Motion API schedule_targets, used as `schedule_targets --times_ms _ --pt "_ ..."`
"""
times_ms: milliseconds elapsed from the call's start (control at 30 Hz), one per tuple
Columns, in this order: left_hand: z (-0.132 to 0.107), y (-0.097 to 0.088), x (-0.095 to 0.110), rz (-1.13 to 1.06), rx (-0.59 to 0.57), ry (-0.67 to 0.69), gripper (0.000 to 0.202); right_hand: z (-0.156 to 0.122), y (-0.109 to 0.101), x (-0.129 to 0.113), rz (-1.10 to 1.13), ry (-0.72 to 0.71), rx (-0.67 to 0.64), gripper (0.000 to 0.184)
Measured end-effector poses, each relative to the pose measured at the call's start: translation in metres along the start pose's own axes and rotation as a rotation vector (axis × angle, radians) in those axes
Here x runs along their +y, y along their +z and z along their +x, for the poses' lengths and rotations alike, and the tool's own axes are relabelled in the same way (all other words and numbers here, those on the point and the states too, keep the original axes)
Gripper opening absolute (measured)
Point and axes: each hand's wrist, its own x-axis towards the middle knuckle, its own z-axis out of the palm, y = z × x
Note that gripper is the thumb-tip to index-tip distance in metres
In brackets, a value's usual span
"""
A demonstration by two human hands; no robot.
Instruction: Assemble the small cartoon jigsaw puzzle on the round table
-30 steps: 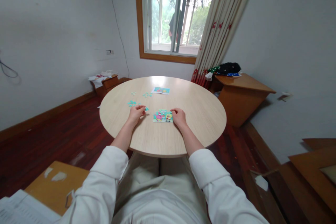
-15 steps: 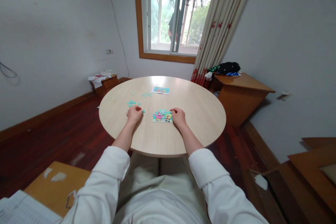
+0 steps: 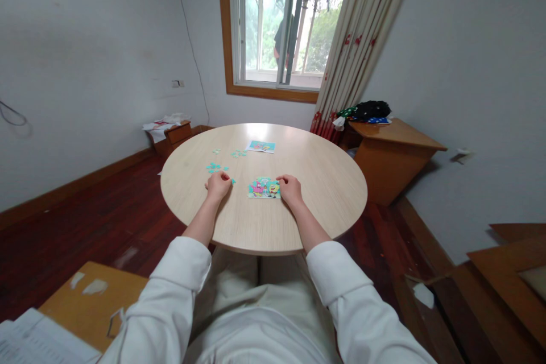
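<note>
A partly assembled jigsaw puzzle [image 3: 264, 188] with pink and yellow cartoon figures on teal lies flat on the round table [image 3: 256, 233]. At its right edge rests my right hand [image 3: 290, 188], fingers pinched together by the upper right corner; what they hold, if anything, is hidden. To the left of the puzzle, my left hand [image 3: 219, 185] is closed, with a small teal puzzle piece [image 3: 233, 181] at its fingertips. Several loose teal pieces [image 3: 214, 167] lie just beyond that hand. Farther back are more pale green pieces [image 3: 239, 153].
A picture sheet [image 3: 261, 147] with a similar cartoon lies toward the table's far side. Behind stands a wooden desk [image 3: 384, 159] with dark cloth on it, beside a curtain [image 3: 354, 40]. A person [image 3: 279, 40] is partly visible through the window. Papers [image 3: 38, 341] lie at lower left.
Almost nothing differs. Both hands stay in the same places, with at most a slight shift of the left fingers; the puzzle and the loose pieces have not moved.
</note>
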Motion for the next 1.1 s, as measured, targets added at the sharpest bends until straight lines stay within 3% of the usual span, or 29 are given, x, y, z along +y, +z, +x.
schedule_targets --times_ms 367,467,700,867,1100 --pt "0.002 0.005 -0.003 -0.006 0.039 0.007 0.011 -0.001 -0.001 -0.002 -0.005 -0.005 0.004 0.028" --pt "0.006 0.005 -0.008 -0.145 0.098 -0.02 0.011 -0.001 -0.002 -0.002 -0.003 0.005 0.003 0.028" --pt "0.019 0.001 -0.015 -0.694 0.305 -0.15 0.013 0.0 -0.002 -0.001 0.021 0.017 0.023 0.028" --pt "0.024 -0.002 -0.017 -0.77 0.335 -0.22 0.011 0.001 -0.001 0.002 0.019 0.001 0.024 0.028" --pt "0.032 0.001 -0.025 -0.776 0.361 -0.198 0.006 -0.001 -0.003 -0.001 0.005 0.017 0.005 0.028"
